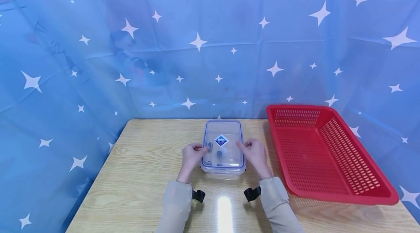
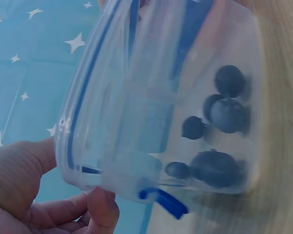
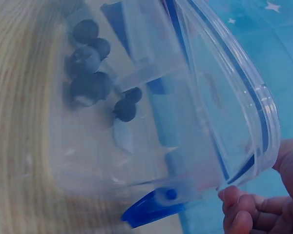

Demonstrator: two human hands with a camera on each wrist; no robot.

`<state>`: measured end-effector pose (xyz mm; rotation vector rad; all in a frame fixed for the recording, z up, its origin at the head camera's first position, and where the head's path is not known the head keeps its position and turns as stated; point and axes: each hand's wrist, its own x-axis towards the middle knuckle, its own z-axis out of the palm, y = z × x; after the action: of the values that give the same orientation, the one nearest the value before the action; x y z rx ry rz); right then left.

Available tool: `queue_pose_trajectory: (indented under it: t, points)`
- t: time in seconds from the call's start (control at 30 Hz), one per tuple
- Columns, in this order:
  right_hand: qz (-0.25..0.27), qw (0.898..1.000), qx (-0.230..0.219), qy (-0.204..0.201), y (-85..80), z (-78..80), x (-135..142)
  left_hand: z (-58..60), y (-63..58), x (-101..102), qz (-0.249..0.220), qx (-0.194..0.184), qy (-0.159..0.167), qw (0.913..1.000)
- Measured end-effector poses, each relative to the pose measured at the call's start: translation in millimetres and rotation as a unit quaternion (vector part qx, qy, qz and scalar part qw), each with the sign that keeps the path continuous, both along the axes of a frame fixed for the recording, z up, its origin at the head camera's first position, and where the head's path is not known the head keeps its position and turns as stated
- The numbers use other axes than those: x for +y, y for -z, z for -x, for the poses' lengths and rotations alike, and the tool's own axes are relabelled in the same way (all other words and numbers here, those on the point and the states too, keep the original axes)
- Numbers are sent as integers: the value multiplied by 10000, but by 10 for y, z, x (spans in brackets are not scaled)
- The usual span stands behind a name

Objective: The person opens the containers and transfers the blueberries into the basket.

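Frame centre: one lidded container (image 1: 224, 170), six dark balls (image 2: 216, 168) visible inside. Left hand (image 1: 191, 156) and right hand (image 1: 257, 153): fingers curled, pinching the lid (image 1: 231, 129). Frame right: one red basket (image 1: 311, 160).

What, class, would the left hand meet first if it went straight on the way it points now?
Most likely the lid of the clear container: the left hand seems to pinch its edge, thumb over the top, though exact depth there is unclear.
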<state>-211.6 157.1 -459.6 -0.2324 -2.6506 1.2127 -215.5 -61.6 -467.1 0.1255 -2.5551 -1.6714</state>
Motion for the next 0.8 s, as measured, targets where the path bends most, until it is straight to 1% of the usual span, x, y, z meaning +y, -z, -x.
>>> queue_pose_trajectory:
  t: [0.1, 0.2, 0.33, 0.47, 0.53, 0.63, 0.8]
  points:
    - [107, 9999, -77, -39, -62, 7, -32, -3, -61, -41, -75, 36, -76, 9999]
    - [85, 9999, -45, -93, -108, 16, -66, -6, -120, -93, -114, 61, -120, 9998]
    - [59, 9996, 205, -209, -157, 20, -128, -19, -166, -171, -114, 112, -139, 9998]
    - [168, 9983, 446, -341, -199, 15, -212, -44, -210, -265, -136, 128, -190, 9996]
    - [292, 9976, 487, -398, -217, 13, -263, -57, -230, -328, -157, 126, -216, 9996]
    - [531, 9963, 437, -517, -240, 8, -347, -78, -268, -437, -179, 115, -252, 9995]
    - [943, 9927, 108, -743, -284, -11, -510, -104, -319, -641, -65, 248, -300, 9992]
